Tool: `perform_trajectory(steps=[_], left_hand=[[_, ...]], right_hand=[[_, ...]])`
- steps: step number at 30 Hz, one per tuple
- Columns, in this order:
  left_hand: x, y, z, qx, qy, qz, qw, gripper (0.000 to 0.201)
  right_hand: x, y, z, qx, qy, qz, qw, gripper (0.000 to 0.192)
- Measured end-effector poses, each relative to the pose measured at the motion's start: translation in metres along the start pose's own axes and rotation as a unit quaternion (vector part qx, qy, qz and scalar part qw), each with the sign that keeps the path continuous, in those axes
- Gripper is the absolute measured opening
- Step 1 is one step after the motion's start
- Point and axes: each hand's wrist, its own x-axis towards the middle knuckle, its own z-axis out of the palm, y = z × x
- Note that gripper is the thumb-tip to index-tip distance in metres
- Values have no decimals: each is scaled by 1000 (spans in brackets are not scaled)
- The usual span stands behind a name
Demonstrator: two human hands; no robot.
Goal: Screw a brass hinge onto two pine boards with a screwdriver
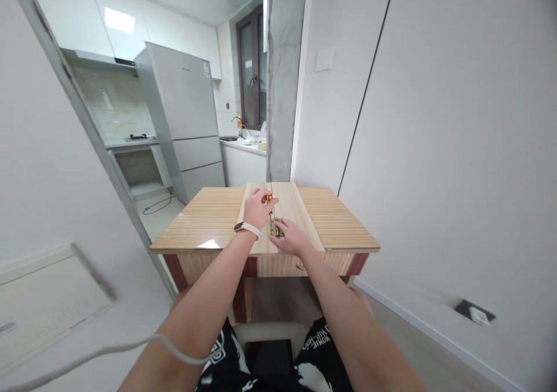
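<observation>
1 brass hinge [273, 225], 2 boards [261, 218], both hands pinching hinge: left hand [257, 207], right hand [290, 236], 1 table [209, 221]

A wooden table [209, 218] is set at the centre against a bare concrete pillar [285, 73] at twelve o'clock. White walls [456, 119] are seen from one to four o'clock. At eleven o'clock a kitchen is lit by a ceiling lamp [118, 20], with a grey fridge [183, 113], white cabinets [174, 26] and a dark-framed window [251, 67].
</observation>
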Motion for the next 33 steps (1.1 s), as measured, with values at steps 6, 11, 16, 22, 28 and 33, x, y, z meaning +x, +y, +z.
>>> perform_trajectory(steps=[6,11,16,22,28,33], left_hand=[[1,-4,1,-20,1,-9,1000,11],[-1,-3,1,-17,-34,-4,999,20],[-2,0,0,-17,-13,15,1000,16],[1,-4,0,-19,-11,1,1000,15],[-1,-3,2,-29,-34,22,999,22],[-2,0,1,-47,-29,30,998,21]], right_hand=[[0,0,0,-1,1,5,1000,72],[0,-1,-2,-4,-6,3,1000,72],[0,-2,-2,0,-5,5,1000,72],[0,-1,-1,-1,-3,5,1000,72],[0,1,1,3,0,5,1000,72],[1,2,2,1,5,1,1000,71]])
